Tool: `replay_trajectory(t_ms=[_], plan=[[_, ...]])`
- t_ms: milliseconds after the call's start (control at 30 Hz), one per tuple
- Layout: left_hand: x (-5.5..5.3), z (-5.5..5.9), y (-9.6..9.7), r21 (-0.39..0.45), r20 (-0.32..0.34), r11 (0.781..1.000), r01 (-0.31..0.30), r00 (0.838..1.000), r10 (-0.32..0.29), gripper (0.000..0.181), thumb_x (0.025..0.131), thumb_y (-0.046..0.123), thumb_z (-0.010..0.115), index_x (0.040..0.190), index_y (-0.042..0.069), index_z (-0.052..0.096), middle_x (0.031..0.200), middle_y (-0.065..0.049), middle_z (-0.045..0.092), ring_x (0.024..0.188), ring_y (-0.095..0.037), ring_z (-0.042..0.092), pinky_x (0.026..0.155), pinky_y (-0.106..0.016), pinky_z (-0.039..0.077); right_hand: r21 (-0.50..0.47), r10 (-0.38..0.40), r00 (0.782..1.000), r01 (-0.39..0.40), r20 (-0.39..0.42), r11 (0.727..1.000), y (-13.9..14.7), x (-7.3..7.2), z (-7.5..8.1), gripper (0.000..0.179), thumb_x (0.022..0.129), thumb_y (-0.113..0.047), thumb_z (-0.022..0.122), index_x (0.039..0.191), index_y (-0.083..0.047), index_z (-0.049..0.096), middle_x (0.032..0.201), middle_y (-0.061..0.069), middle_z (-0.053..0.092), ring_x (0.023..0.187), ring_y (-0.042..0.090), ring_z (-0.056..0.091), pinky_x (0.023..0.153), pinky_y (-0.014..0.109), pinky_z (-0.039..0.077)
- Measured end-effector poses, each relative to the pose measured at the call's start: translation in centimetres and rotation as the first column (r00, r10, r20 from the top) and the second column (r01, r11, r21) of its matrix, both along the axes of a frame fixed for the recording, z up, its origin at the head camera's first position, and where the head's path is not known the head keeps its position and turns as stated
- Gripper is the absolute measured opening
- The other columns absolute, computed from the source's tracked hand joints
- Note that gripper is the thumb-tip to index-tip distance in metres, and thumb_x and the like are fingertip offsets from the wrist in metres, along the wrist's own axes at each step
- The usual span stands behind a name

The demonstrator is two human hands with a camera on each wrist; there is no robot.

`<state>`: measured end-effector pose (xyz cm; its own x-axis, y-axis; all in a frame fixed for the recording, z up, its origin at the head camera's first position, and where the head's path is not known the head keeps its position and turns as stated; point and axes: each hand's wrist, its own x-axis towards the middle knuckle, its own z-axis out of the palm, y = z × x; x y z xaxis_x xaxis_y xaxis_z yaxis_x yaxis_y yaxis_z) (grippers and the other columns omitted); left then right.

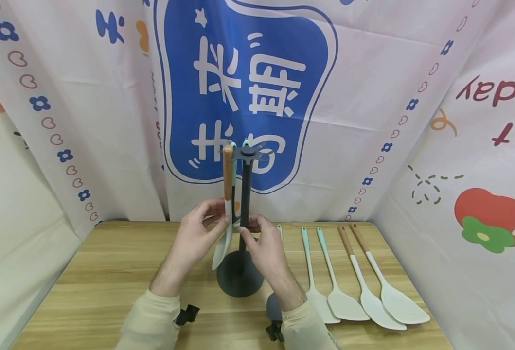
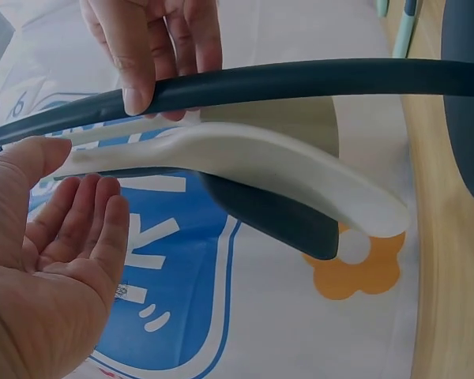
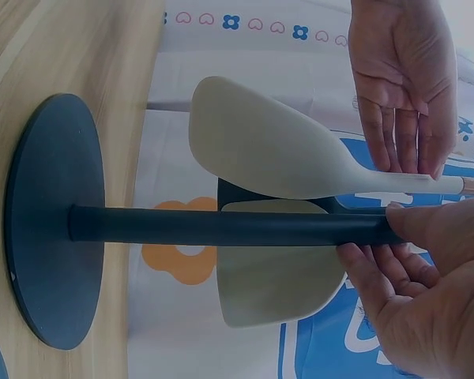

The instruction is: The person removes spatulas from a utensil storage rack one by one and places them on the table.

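Note:
A dark utensil stand (image 1: 239, 278) with a round base, slim post and hooked top stands upright on the table. From its hooks hang a white turner with a wooden handle (image 1: 228, 172), a dark-bladed utensil (image 2: 276, 217) and a pale square-ended turner (image 3: 280, 276). My left hand (image 1: 197, 236) pinches the wooden-handled turner's white neck, thumb on the near side and fingers behind. My right hand (image 1: 266, 248) grips the stand's post, its thumb (image 3: 399, 221) on one side and fingers curled round the other.
On the table (image 1: 95, 291) to the right lie several white turners, some with mint handles (image 1: 321, 240), two with wooden handles (image 1: 346, 239). A dark grey blade (image 1: 274, 307) shows partly beneath the right forearm. A printed cloth (image 1: 371, 53) hangs behind the table.

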<state>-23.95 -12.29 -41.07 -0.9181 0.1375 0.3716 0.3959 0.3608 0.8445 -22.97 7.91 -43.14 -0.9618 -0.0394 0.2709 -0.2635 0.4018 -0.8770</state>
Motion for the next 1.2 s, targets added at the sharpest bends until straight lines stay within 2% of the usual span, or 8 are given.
replay_trajectory(t_ms=[433, 967, 1200], plan=[[-0.4, -0.5, 0.6, 0.04, 0.017, 0.999, 0.023, 1.0, -0.023, 0.039, 0.115, 0.011, 0.074, 0.153, 0.002, 0.068, 0.152, -0.022, 0.074, 0.143, -0.04, 0.074, 0.126, -0.062, 0.061, 0.012, -0.002, 1.0, 0.002, -0.002, 1.0, 0.2, -0.1, 0.0, 0.023, 0.113, -0.015, 0.079, 0.135, -0.005, 0.078, 0.124, 0.012, 0.084, 0.119, 0.031, 0.081, 0.099, 0.05, 0.074], [0.4, -0.2, 0.4, 0.041, 0.05, 0.999, 0.012, 0.999, -0.014, 0.039, 0.116, 0.014, 0.073, 0.154, 0.004, 0.068, 0.151, -0.02, 0.075, 0.141, -0.037, 0.075, 0.122, -0.06, 0.063, 0.008, 0.009, 1.0, -0.009, -0.013, 1.0, 0.2, -0.2, -0.2, 0.024, 0.113, -0.014, 0.079, 0.135, -0.005, 0.078, 0.123, 0.012, 0.084, 0.115, 0.029, 0.081, 0.096, 0.047, 0.074], [0.7, 0.1, -0.2, 0.04, 0.046, 0.999, 0.002, 0.999, -0.004, 0.042, 0.118, 0.017, 0.071, 0.157, 0.002, 0.066, 0.152, -0.021, 0.074, 0.143, -0.037, 0.075, 0.12, -0.053, 0.065, 0.008, 0.013, 1.0, -0.012, -0.016, 1.0, 0.2, -0.2, -0.1, 0.024, 0.113, -0.015, 0.079, 0.135, -0.005, 0.078, 0.123, 0.012, 0.084, 0.116, 0.03, 0.081, 0.097, 0.048, 0.075]])
